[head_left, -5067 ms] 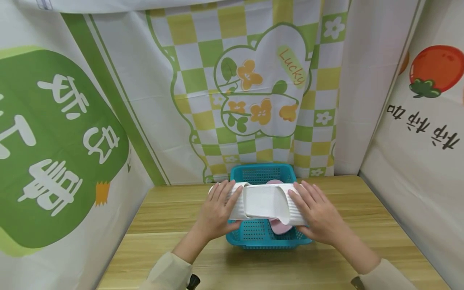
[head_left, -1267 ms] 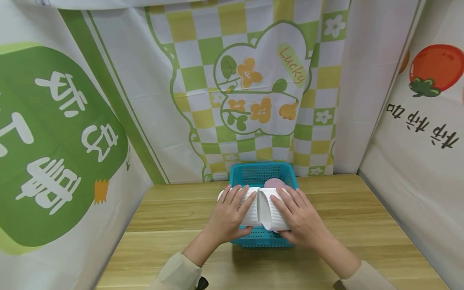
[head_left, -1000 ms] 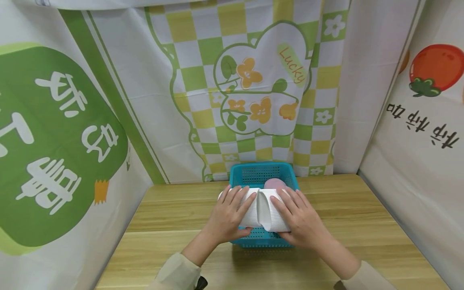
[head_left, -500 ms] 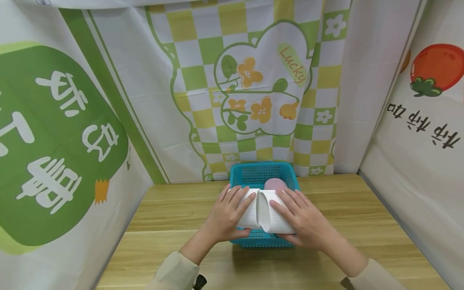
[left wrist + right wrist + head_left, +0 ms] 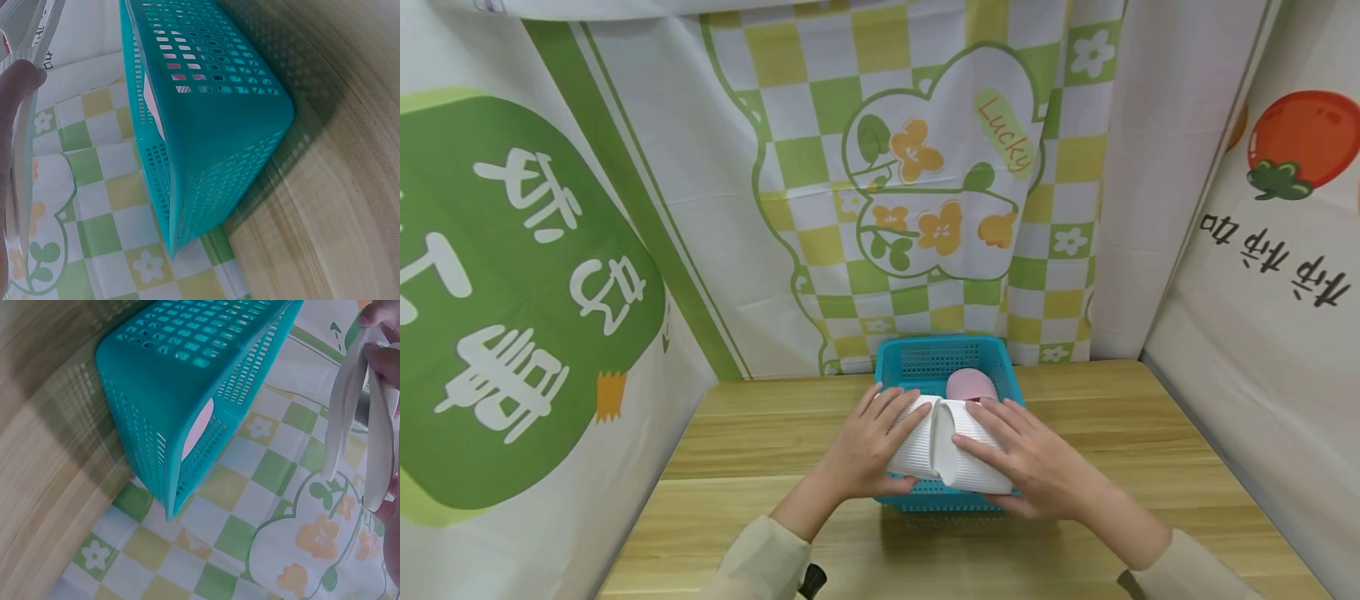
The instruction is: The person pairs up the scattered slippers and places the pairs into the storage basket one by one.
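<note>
Both hands hold a pair of white slippers with ribbed straps over a teal basket (image 5: 898, 358). My left hand (image 5: 865, 446) grips the left ribbed slipper (image 5: 913, 450), fingers over the top and thumb underneath. My right hand (image 5: 1037, 458) grips the right ribbed slipper (image 5: 977, 467) the same way. Their straps face each other with a narrow gap between. Seen by the right wrist camera, the two white soles (image 5: 381, 437) lie close along each other, with fingers around them. A pink slipper (image 5: 970, 383) lies in the basket, partly hidden by the white pair.
The basket stands on a wooden table (image 5: 760, 467), near its back edge. Behind it hangs a checked green-and-yellow cloth (image 5: 940, 192). Printed cloths (image 5: 535, 317) also line the left and right sides.
Since the oldest frame, the hands have come closer, and the two white straps have slid together, covering the smooth middle. Lately the right hand has shifted slightly toward the body, tilting its slipper.
</note>
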Available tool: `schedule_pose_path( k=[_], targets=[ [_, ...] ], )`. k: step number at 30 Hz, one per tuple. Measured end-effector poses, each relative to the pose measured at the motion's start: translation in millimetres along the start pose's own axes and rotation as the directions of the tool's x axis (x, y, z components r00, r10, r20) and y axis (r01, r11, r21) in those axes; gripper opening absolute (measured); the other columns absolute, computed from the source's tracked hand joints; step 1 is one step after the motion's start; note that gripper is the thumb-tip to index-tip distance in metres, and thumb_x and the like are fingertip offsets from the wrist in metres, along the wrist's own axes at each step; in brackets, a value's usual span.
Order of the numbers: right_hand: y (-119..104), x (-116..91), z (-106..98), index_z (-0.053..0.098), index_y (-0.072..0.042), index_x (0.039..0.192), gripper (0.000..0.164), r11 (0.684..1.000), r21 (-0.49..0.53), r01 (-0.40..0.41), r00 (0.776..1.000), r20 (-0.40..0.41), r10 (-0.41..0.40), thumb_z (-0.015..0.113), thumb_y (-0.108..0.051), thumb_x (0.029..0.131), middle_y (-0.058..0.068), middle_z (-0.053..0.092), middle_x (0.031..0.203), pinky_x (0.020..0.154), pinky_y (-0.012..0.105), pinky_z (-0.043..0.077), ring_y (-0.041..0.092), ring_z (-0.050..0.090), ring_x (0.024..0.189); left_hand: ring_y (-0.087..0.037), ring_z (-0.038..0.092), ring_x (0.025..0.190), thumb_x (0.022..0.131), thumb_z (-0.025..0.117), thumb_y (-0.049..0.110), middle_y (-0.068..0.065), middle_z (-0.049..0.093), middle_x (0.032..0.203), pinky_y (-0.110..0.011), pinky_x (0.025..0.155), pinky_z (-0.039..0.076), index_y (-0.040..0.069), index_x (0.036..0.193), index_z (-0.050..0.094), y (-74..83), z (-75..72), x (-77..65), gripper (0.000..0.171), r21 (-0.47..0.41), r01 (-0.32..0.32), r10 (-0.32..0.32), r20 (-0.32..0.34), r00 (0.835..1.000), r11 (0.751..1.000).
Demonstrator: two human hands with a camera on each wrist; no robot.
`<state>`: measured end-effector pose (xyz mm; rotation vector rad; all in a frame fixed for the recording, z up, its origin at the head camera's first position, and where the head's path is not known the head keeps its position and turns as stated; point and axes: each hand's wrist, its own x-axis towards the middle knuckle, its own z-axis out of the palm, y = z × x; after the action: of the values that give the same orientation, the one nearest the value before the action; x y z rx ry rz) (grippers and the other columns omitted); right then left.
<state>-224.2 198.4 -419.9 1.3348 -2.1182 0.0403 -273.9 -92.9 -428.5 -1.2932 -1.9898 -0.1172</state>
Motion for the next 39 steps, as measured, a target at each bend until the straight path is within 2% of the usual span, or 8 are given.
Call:
schedule_pose_path(
  k=[8,21,28,39],
  targets=[
    [-0.6,1.9,-1.1,0.047,-0.014,0.142,0.096,1.000,-0.011,0.024,1.000,-0.010,-0.024,0.087,-0.042,0.060,0.027,0.040,0.143,0.096,0.054,0.043,0.043,0.044,0.125,-0.033,0.048,0.121,0.061,0.073,0.059,-0.016,0.049,0.138,-0.052,0.110,0.028,0.008,0.140,0.046,-0.4,0.8,0.7,0.098,-0.013,0.001,-0.001,0.012,1.000,1.000],
    [-4.3,3.6,0.4,0.047,-0.015,0.141,0.099,0.998,-0.065,0.003,1.000,-0.007,-0.004,0.088,-0.047,0.056,0.026,0.044,0.141,0.093,0.054,0.046,0.042,0.049,0.121,-0.033,0.046,0.124,0.062,0.073,0.059,-0.016,0.048,0.139,-0.053,0.111,0.026,0.008,0.142,0.044,-0.7,1.8,1.1,0.099,-0.006,0.010,-0.010,0.047,0.999,1.000],
    [-6.4,4.1,2.8,0.050,-0.015,0.138,0.099,0.996,-0.085,-0.001,1.000,-0.027,-0.001,0.088,-0.047,0.052,0.026,0.047,0.137,0.090,0.053,0.048,0.042,0.051,0.117,-0.035,0.045,0.125,0.061,0.075,0.060,-0.017,0.046,0.141,-0.055,0.109,0.029,0.007,0.144,0.042,-1.1,2.4,0.0,0.103,0.001,-0.004,0.003,0.060,0.998,1.000],
    [-9.4,6.8,3.3,0.054,-0.016,0.135,0.097,0.996,-0.081,-0.025,0.998,-0.054,0.021,0.089,-0.044,0.049,0.025,0.049,0.136,0.089,0.052,0.049,0.042,0.052,0.115,-0.036,0.043,0.128,0.063,0.075,0.060,-0.018,0.043,0.144,-0.054,0.112,0.022,0.008,0.146,0.039,-4.7,3.1,0.0,0.105,-0.001,-0.019,0.019,0.072,0.997,1.000]
  ],
)
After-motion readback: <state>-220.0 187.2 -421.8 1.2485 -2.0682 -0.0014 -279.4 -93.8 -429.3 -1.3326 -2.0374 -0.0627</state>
